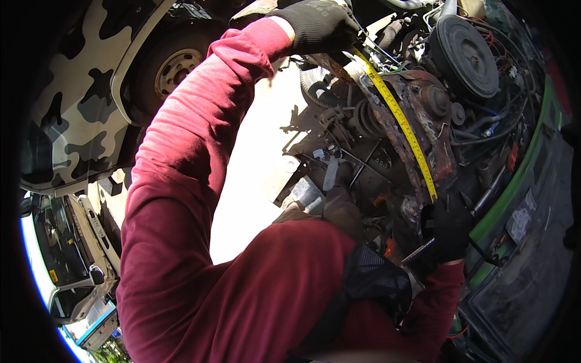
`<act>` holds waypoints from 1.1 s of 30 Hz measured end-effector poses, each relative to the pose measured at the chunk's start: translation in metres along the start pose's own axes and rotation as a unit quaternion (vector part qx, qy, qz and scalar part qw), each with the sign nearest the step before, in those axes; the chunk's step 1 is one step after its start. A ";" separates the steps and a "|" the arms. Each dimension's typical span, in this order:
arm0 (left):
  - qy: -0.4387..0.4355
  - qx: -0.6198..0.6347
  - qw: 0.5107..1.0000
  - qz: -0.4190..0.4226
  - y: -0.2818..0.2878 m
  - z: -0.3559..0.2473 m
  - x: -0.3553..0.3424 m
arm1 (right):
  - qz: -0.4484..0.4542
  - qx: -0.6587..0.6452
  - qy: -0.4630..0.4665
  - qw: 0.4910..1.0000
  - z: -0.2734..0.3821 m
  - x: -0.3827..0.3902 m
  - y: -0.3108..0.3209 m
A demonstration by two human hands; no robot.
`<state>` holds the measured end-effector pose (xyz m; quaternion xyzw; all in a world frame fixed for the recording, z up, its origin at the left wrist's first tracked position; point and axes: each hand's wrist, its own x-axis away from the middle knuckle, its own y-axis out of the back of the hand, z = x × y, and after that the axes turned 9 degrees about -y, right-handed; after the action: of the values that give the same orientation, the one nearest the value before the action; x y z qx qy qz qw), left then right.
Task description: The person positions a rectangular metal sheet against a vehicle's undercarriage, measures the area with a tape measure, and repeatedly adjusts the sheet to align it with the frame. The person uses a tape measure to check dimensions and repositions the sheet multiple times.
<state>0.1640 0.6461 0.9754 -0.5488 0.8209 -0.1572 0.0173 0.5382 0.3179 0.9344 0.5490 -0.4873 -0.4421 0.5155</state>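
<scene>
Sunlit ground: overexposed, 9 o'clock. Right hand: deep shadow, 3 to 4 o'clock. Fisheye periphery: curved, black-bordered.

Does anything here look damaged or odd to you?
Yes: the metal beam alongside the yellow tape measure looks rusty, its surface rough and patchy rather than smooth. Crossed metal bars also lie to its left, which looks untidy.
</scene>
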 end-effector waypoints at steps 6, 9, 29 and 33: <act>0.009 -0.017 0.999 -0.028 -0.003 -0.003 -0.002 | -0.003 -0.007 -0.025 1.000 0.004 -0.005 -0.003; 0.013 -0.023 0.999 -0.034 -0.005 -0.005 0.000 | 0.011 -0.042 -0.058 0.997 0.005 -0.006 -0.004; -0.245 -0.740 0.587 0.221 0.014 -0.008 -0.016 | 0.014 -0.002 -0.038 0.999 0.003 -0.005 -0.003; -0.269 -0.701 0.614 0.243 0.027 -0.004 -0.024 | 0.010 -0.057 -0.066 0.996 0.003 -0.006 -0.003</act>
<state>0.1484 0.6784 0.9680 -0.1917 0.7433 0.6305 -0.1148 0.5343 0.3230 0.9309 0.4834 -0.4994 -0.4994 0.5173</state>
